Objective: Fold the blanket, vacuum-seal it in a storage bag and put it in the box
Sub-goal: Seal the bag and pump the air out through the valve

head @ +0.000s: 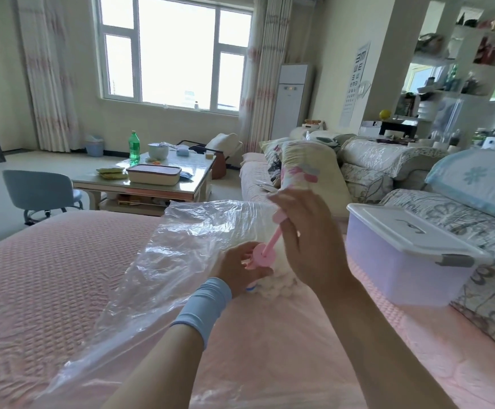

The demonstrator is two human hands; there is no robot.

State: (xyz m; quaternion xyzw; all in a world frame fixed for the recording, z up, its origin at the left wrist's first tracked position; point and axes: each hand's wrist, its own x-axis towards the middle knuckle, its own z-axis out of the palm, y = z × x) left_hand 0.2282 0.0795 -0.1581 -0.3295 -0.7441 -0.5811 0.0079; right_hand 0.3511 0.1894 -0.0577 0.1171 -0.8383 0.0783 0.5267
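Pump on the storage bag
Beside the box, left hand grips the pump's base; right hand pinches its handle.

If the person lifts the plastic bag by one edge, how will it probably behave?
The bag is thin, wrinkled film, so it will likely hang floppy. Its glossy surface may slip from a grip. The white blanket inside would probably drag that part down.
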